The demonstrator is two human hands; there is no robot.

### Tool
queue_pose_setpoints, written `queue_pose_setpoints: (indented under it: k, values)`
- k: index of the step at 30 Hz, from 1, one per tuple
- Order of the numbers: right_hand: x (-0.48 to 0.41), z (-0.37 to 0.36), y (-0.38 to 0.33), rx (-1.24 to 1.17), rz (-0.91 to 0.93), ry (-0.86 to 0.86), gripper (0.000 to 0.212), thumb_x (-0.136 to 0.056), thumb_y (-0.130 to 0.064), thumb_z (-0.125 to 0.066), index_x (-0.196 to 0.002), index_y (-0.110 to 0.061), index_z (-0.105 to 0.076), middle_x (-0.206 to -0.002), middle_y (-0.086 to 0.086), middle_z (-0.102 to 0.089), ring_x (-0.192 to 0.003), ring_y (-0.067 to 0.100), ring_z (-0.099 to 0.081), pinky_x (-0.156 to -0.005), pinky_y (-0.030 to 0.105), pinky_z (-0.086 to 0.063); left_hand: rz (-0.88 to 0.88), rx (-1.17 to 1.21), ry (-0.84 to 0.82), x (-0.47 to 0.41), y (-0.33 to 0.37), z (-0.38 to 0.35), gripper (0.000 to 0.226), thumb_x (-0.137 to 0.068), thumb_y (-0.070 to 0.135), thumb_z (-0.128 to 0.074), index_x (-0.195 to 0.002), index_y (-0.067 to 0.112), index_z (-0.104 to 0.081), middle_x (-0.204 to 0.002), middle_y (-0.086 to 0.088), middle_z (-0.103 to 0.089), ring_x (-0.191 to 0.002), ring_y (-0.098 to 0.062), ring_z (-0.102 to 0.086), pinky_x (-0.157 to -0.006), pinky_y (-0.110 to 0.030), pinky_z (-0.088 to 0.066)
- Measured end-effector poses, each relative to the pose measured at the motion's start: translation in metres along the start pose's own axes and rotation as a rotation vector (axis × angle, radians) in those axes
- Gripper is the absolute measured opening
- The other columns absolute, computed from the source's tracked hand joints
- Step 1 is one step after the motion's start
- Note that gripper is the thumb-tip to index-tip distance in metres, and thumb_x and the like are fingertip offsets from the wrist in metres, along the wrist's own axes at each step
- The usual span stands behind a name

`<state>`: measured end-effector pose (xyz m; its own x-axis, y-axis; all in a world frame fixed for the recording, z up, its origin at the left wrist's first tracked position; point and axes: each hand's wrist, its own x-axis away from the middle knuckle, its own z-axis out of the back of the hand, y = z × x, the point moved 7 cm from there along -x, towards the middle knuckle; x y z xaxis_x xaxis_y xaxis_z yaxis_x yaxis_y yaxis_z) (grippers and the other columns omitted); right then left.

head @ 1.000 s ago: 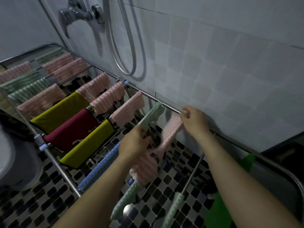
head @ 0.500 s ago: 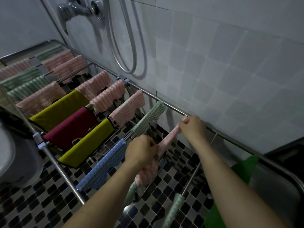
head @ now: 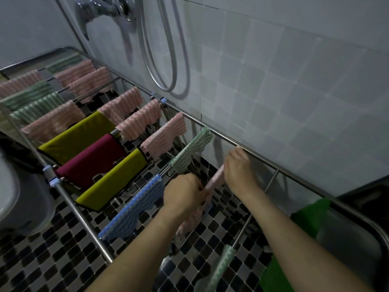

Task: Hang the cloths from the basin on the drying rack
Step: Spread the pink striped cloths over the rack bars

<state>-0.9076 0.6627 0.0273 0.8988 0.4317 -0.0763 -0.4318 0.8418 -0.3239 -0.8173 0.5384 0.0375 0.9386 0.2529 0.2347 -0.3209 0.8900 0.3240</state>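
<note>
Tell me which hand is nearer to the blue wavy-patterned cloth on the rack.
Left. The left hand sits beside the upper end of the blue wavy-patterned cloth; the right hand is farther away, by the steel wall-side rail.

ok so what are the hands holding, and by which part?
One pink striped cloth, stretched between them. The right hand pinches its far end, the left hand grips it further down, and the rest hangs below.

Bare left hand (head: 185, 192), bare right hand (head: 239, 167). Left forearm (head: 134, 253) and right forearm (head: 294, 234) both uncovered, bare from wrist to lower frame edge.
</note>
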Motion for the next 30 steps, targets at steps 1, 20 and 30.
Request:
queue_pose_setpoints:
  k: [1, 20, 30]
  values:
    - [0.001, -0.004, -0.003, 0.035, 0.047, -0.033, 0.032, -0.094, -0.012, -0.053, -0.123, 0.001, -0.059, -0.133, 0.016, -0.057, -0.133, 0.029, -0.042, -0.117, 0.041, -0.029, -0.005, -0.019, 0.000, 0.000, 0.000, 0.000, 0.041, -0.087, 0.048, -0.062, -0.061, 0.017, -0.064, -0.055, 0.001, -0.061, -0.048, -0.014, -0.056, -0.048, -0.026, -0.047]
    - [0.060, 0.039, -0.087, -1.221, -0.139, -0.692, 0.053, -0.089, -0.054, -0.042, -0.118, -0.017, -0.067, -0.119, -0.001, -0.070, -0.116, 0.013, -0.062, -0.105, 0.040, -0.039, 0.077, 1.502, -0.300, 0.075, -0.018, 0.082, 0.031, -0.087, -0.009, -0.049, -0.099, 0.011, -0.069, -0.086, -0.007, -0.070, -0.072, -0.016, -0.066, -0.066, -0.028, -0.054]
    - [0.080, 0.045, -0.138, -1.388, -0.062, -0.738, 0.024, -0.081, -0.014, -0.067, -0.102, -0.003, -0.070, -0.104, 0.019, -0.069, -0.094, 0.028, -0.065, -0.091, 0.040, -0.051, 0.070, 1.749, -0.112, 0.102, -0.064, 0.093, 0.026, -0.082, -0.001, -0.060, -0.104, 0.011, -0.067, -0.087, -0.008, -0.069, -0.073, -0.019, -0.065, -0.065, -0.032, -0.055]
